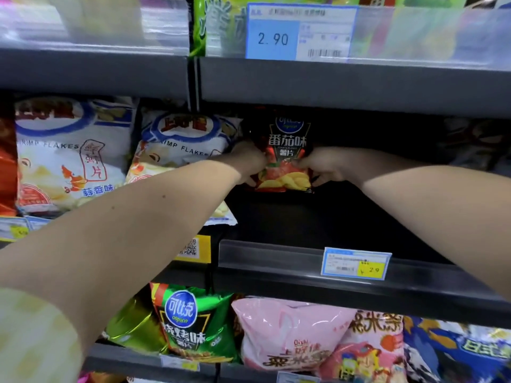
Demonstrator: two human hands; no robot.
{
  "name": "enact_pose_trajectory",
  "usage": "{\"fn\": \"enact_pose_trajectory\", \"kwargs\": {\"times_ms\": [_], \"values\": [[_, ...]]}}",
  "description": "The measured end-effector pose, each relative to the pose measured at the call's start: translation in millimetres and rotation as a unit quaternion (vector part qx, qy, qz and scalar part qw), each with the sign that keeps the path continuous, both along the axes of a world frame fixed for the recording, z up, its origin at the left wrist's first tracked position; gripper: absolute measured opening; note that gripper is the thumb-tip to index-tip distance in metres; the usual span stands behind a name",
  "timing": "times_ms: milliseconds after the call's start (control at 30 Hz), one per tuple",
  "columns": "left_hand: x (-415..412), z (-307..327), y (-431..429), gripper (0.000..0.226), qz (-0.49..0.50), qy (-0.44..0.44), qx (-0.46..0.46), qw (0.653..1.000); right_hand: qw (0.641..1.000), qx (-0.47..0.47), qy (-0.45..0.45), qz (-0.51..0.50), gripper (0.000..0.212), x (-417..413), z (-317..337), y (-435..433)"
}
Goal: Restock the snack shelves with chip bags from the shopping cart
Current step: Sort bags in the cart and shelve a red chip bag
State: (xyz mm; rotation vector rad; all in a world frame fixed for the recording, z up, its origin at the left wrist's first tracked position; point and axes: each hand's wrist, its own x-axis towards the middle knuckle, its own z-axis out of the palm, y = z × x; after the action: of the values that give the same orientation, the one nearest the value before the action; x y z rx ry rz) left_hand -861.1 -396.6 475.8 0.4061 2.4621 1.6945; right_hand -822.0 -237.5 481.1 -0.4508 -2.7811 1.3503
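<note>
Both hands were clamped on 1 black tomato-flavour chip bag [287, 150], which stood upright deep in the dark bay of the middle shelf [304, 217]. The left hand [249, 161] gripped the bag's left edge and the right hand [323, 165] gripped its right edge, fingers curled around the lower part. The hands were apart, with the bag's printed front showing between them. The bag's bottom edge was at or just above the shelf floor; whether it touched could not be told.

Just left of the bag stood 2 white shrimp flakes bags [69, 150], and the left forearm crossed in front of the nearer one, hiding its lower half. To the right, far back in shadow, lay some dark packets [475, 139], too blurred to name. The grey front of the upper shelf [331, 84] hung low over the bay, close above the bag's top. It carried a blue price tag [300, 33] reading 2.90, with a green bag [218, 23] behind it.

Along the middle shelf's front edge ran a clear plastic lip [276, 255] bearing a small blue and yellow price label [356, 262]; both forearms reached over it. Below it sat a green chip bag [190, 324], a pink bag [284, 327] and a blue bag [456, 346]. A pale yellow sleeve [33, 335] covered the left upper arm.
</note>
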Motion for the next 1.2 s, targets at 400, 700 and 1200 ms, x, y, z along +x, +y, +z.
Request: {"fn": "enact_pose_trajectory", "kwargs": {"times_ms": [400,700,1200], "values": [[-16.6,-3.4,5.6,0.03,0.063,0.1,-0.093,0.989,0.995,0.101,-0.015,-0.008,0.06,-5.6,-2.3,2.6],[43.5,3.0,3.7,0.034,-0.084,0.411,-0.377,0.826,0.977,0.209,0.027,0.017,0.054,57.5,1.0,12.6],[224.8,11.8,107.0,0.023,-0.226,0.517,-0.246,0.788,0.846,0.474,0.056,-0.237,0.03,313.4,-1.6,47.9]]}}
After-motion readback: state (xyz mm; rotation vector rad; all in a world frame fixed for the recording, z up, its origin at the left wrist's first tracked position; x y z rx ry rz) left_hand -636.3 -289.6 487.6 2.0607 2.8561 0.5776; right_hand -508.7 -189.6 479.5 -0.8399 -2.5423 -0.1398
